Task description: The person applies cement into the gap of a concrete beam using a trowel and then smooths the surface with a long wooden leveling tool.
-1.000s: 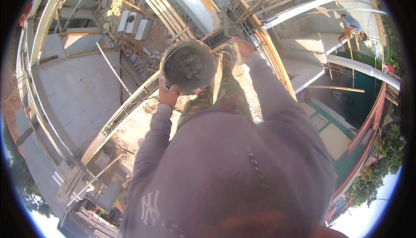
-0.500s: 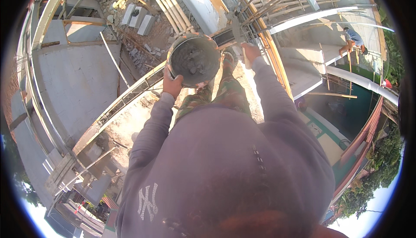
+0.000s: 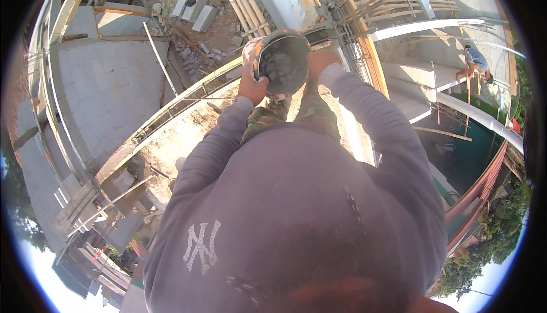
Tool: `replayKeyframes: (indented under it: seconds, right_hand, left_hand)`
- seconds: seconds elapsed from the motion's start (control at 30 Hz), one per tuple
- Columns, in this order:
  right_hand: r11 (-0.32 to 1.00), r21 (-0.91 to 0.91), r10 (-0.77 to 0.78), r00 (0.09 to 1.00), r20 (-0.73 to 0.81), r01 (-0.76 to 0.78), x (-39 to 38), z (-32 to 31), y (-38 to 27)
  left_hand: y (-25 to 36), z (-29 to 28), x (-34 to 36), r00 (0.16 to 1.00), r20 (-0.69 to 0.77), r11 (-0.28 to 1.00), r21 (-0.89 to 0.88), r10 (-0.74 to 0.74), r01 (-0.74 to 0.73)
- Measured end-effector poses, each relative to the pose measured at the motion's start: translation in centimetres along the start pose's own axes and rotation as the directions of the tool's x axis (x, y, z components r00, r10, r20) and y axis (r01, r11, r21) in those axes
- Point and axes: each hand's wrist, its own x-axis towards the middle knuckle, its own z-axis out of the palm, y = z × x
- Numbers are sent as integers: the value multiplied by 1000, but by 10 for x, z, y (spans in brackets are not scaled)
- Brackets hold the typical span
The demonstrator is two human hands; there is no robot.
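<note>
A round dark bucket [image 3: 249, 52] with a mortar-smeared outside is held out in front of me, tilted so that its mouth faces me. Grey wet mortar [image 3: 283, 69] lies inside, lumpy on top. My left hand [image 3: 253, 85] grips the bucket's left side, its thumb over the rim. At the right rim, my right hand [image 3: 323, 62] is closed, back of the hand toward me. Its fingers are partly hidden, and whatever they hold does not show clearly. Below the bucket are my legs in camouflage trousers [image 3: 312, 113].
Beyond the bucket lie bamboo poles [image 3: 242, 2] and a long timber form with steel bars [image 3: 364, 45]. Pale blocks [image 3: 194, 11] sit among rubble at the upper left. A concrete beam edge [image 3: 165, 122] runs along my left. Another person [image 3: 474, 62] bends over at the far right.
The bucket and my left hand have shifted right and slightly up in view. My right hand has come in against the bucket; the grey blade-like tool near it earlier is no longer distinct.
</note>
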Motion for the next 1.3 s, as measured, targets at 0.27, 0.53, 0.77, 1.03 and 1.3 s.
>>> replayKeyframes:
  seconds: [0.27, 0.53, 0.77, 1.03, 1.3]
  right_hand:
    - [791, 601, -108, 993, -50, 116, 16, 124, 27]
    - [602, 783, 37, 975, -220, 154, -41, 119, 12]
    - [289, 957, -145, 989, 22, 21, -87, 68, 83]
    - [-199, 941, -84, 961, 263, -275, 4, 39, 224]
    - [-144, 955, -113, 963, 244, -259, -22, 31, 189]
  left_hand:
    - [19, -14, -7, 996, -16, 995, -50, -85, 84]
    - [12, -17, -4, 988, 13, 967, -203, -154, 153]
    - [12, -10, 3, 980, -36, 952, -245, -197, 182]
    - [14, 3, 9, 939, -111, 912, -299, -327, 282]
    - [25, 15, 9, 934, -164, 922, -284, -316, 262]
